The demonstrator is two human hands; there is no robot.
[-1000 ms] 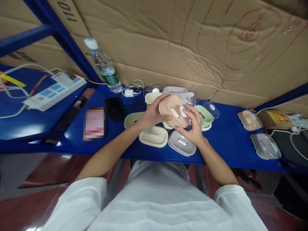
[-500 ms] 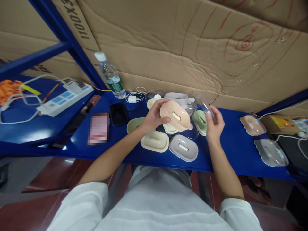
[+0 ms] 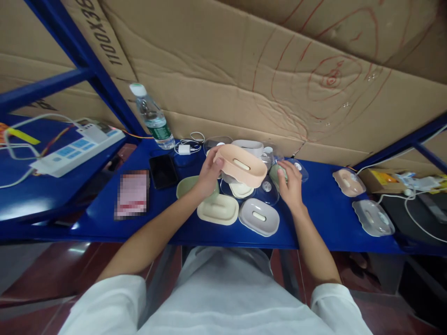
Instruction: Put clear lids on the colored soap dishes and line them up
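My left hand [image 3: 208, 173] is closed on the left end of a peach soap dish [image 3: 244, 176], tilted above the table, with a pale bar across its slot. Farther right, my right hand [image 3: 290, 182] has its fingers closed round a green soap dish [image 3: 278, 175], which they partly hide. Beneath the peach dish are a cream piece [image 3: 240, 190] and a clear lid [image 3: 267, 191]. Closer to the table's front edge lie a cream dish [image 3: 218, 209] and a grey soap dish [image 3: 259, 217]. Another green dish [image 3: 186, 185] is partly behind my left wrist.
On the blue table [image 3: 321, 218] stand a water bottle [image 3: 153, 118], a phone [image 3: 163, 171] and a white charger [image 3: 185, 149]. A clear lid [image 3: 301, 171] lies beyond my right hand. Lidded peach [image 3: 348, 181] and grey [image 3: 372, 217] dishes sit right. Cardboard [image 3: 209, 83] rises behind.
My right hand has let go of the clear lid, now lying at the back, and has moved left onto the green soap dish. The peach dish in my left hand has tilted.
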